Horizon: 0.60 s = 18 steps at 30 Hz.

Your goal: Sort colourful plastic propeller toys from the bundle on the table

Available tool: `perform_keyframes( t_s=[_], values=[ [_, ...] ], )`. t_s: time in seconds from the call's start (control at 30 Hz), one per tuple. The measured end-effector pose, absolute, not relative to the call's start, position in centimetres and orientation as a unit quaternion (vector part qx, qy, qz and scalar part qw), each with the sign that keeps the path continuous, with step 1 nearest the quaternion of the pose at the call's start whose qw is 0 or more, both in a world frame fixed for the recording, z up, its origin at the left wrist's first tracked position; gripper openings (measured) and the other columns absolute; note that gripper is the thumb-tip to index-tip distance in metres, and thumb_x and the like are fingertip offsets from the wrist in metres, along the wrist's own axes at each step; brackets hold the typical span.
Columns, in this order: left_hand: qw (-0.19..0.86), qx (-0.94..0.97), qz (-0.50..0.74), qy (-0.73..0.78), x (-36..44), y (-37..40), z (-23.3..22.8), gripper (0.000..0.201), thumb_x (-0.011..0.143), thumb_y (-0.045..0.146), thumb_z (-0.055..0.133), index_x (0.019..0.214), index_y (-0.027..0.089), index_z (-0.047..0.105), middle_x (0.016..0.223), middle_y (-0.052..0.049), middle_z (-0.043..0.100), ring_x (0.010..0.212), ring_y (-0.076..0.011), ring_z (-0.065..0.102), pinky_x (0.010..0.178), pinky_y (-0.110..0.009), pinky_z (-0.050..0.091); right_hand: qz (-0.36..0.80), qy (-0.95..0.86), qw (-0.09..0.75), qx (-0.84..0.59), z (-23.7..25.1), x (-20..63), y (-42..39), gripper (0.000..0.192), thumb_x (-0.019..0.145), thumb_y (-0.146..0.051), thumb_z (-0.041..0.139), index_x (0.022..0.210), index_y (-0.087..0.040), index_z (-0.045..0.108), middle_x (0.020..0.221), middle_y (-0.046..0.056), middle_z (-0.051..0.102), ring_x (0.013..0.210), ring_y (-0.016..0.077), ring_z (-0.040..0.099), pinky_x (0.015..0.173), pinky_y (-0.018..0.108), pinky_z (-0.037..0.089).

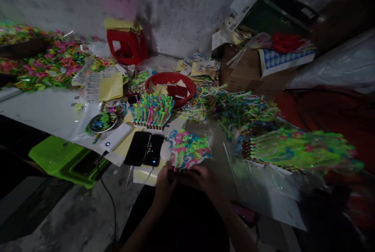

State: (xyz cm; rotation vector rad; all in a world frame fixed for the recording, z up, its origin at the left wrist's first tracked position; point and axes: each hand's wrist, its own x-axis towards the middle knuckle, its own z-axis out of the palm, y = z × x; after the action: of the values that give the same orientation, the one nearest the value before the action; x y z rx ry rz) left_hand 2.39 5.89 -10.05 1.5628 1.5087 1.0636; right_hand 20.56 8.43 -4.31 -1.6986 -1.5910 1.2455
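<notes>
We gripped a bundle of neon plastic toys (189, 151) at six o'clock with our left hand (164, 183) and right hand (202, 177) closed; jostling might have spilled them onto the phones (144, 149) at nine o'clock.

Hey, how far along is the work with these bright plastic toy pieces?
Done, it seems: two filled racks of pieces, the middle rack and the right rack. In hand: the left hand and right hand meet at the near edge of a bundle. Left: the loose tangle and the far pile.
</notes>
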Motion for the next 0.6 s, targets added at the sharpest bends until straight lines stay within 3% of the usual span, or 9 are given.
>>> perform_keyframes(
  t_s=[0.13, 0.23, 0.43, 0.6],
  values=[
    [0.347, 0.603, 0.417, 0.584, 2.6, 5.9, -10.2, 0.028, 0.071, 0.018, 0.06, 0.098, 0.022, 0.054, 0.101, -0.008, 0.064, 0.1, -0.0284, 0.061, 0.085, -0.047, 0.049, 0.482, -0.558, 0.256, -0.625, -5.0, 20.5, 8.9, 0.022, 0.07, -0.04, 0.063, 0.071, -0.021, 0.073, 0.069, 0.002, 0.073, 0.067, 0.0216, 0.067, 0.061, 0.028, 0.048],
    [0.335, 0.605, 0.42, 0.588, 2.8, 5.9, -10.3, 0.029, 0.069, 0.018, 0.06, 0.097, 0.021, 0.054, 0.098, -0.008, 0.065, 0.098, -0.0289, 0.061, 0.084, -0.047, 0.049, 0.481, -0.554, 0.27, -0.623, -5.0, 20.2, 8.7, 0.022, 0.072, -0.04, 0.063, 0.075, -0.022, 0.074, 0.073, 0.001, 0.074, 0.069, 0.0205, 0.068, 0.063, 0.027, 0.048],
    [0.327, 0.643, 0.4, 0.565, 1.2, 6.6, -11.1, 0.032, 0.069, 0.021, 0.057, 0.1, 0.019, 0.058, 0.105, -0.012, 0.065, 0.104, -0.0299, 0.061, 0.089, -0.048, 0.049, 0.389, -0.579, 0.22, -0.683, -5.2, 20.6, 6.6, 0.036, 0.078, -0.05, 0.055, 0.068, -0.021, 0.073, 0.066, 0.004, 0.073, 0.064, 0.0217, 0.068, 0.055, 0.028, 0.045],
    [0.365, 0.679, 0.336, 0.541, -2.1, 9.4, -7.5, 0.025, 0.078, 0.022, 0.045, 0.095, 0.024, 0.063, 0.1, -0.007, 0.07, 0.095, -0.0243, 0.064, 0.085, -0.04, 0.049, 0.329, -0.528, 0.247, -0.743, -5.5, 27.2, 6.0, 0.039, 0.079, -0.052, 0.048, 0.062, -0.022, 0.065, 0.06, 0.004, 0.069, 0.052, 0.0181, 0.063, 0.048, 0.026, 0.042]
  ],
)
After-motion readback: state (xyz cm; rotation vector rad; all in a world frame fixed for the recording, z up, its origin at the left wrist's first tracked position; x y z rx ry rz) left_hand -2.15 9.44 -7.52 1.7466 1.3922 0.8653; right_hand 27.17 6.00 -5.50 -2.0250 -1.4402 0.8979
